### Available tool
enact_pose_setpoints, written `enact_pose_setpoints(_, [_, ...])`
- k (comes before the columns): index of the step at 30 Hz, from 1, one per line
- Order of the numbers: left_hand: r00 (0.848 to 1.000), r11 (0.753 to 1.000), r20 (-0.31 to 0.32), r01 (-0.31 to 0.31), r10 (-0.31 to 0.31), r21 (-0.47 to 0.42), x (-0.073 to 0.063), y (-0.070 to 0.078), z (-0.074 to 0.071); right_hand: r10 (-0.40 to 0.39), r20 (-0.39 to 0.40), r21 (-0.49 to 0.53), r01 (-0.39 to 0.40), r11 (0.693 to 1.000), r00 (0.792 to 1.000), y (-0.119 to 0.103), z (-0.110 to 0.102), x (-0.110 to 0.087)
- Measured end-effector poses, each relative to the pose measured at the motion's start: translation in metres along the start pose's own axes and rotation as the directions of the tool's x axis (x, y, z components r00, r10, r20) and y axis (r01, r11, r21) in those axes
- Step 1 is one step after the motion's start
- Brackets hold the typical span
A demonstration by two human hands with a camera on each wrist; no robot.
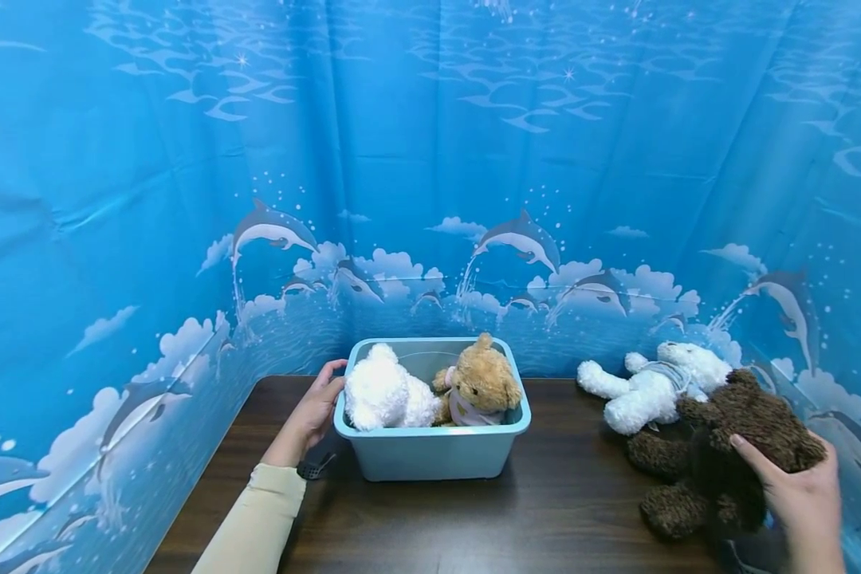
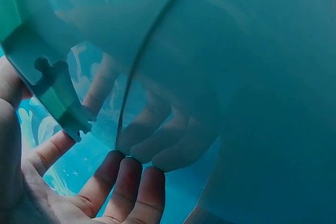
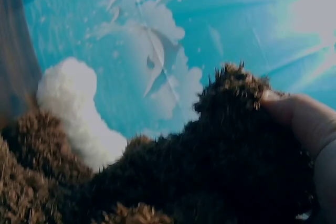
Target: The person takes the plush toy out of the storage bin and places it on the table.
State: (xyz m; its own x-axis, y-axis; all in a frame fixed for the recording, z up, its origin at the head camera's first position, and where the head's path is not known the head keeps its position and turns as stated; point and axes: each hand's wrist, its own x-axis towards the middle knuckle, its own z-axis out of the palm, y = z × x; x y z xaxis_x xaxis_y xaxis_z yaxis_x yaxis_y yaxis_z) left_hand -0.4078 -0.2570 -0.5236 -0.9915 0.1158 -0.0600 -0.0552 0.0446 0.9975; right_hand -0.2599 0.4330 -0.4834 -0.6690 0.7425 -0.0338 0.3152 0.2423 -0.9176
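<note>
My left hand is at the left end of a light blue plastic bin. In the left wrist view its fingertips touch the bin's smooth outer wall just below the rim. Inside the bin sit a fluffy white stuffed toy, on the left, and a tan teddy bear with a pale garment, on the right. Over at the right, my right hand grips a dark brown teddy bear, thumb on its fur and the other fingers mostly hidden behind it.
A white teddy bear with a grey garment lies behind the brown one, partly covered by it. Everything rests on a dark wooden table. A blue curtain printed with dolphins closes off the back and sides.
</note>
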Motion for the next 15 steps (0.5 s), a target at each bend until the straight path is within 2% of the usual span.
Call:
enact_pose_setpoints(5, [1.000, 1.000, -0.006, -0.012, 0.012, 0.013, 0.001, 0.001, 0.000, 0.034, 0.040, -0.001, -0.034, 0.999, 0.999, 0.013, -0.005, 0.021])
enact_pose_setpoints(8, [1.000, 1.000, -0.003, -0.017, 0.017, 0.010, 0.003, 0.003, 0.000, 0.062, 0.067, 0.048, -0.065, 0.997, 0.996, 0.021, -0.005, 0.030])
enact_pose_setpoints(11, [1.000, 1.000, 0.002, -0.016, 0.016, 0.014, 0.003, 0.004, -0.001, 0.081, 0.071, 0.166, -0.092, 0.982, 0.994, 0.031, 0.000, 0.035])
enact_pose_setpoints(15, [1.000, 1.000, 0.010, -0.014, 0.014, 0.023, 0.002, 0.004, 0.000, 0.099, 0.042, 0.255, -0.106, 0.961, 0.994, 0.043, 0.008, 0.036])
